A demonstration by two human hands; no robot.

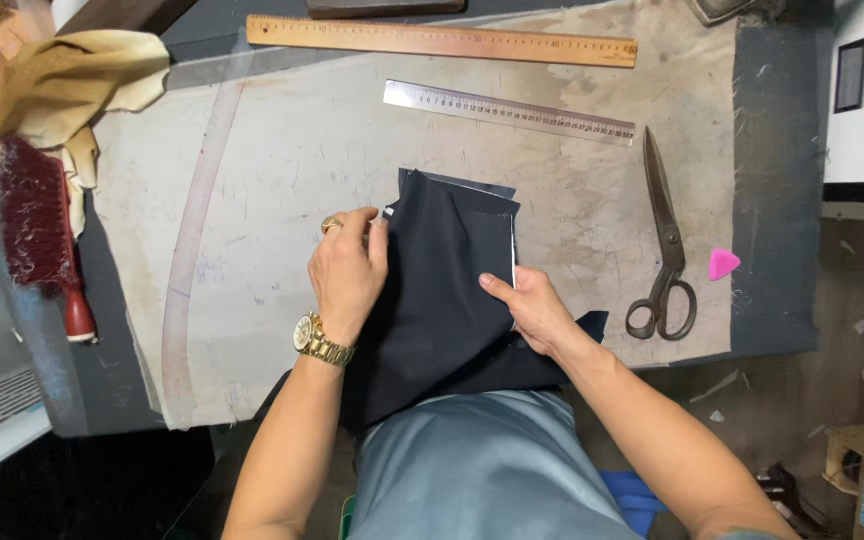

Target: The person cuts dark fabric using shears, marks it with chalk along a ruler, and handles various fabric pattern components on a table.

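The dark navy fabric piece (449,290) is lying on the worn work surface (282,170), just below the steel ruler (509,112) and left of the scissors (664,245). Both hands are pressing it flat. Doing this well seems to call for keeping the folded edges aligned and smoothing outward evenly. The left hand (348,270) is resting palm-down, fingers curled over the cloth's left edge, gripping nothing firmly. The right hand (532,310) is lying flat, thumb pinning the right edge.

light: bright, even, overhead | shadows: soft, short | glare: faint on steel ruler (509,112) | focus: sharp | edges: slight wide-angle bend
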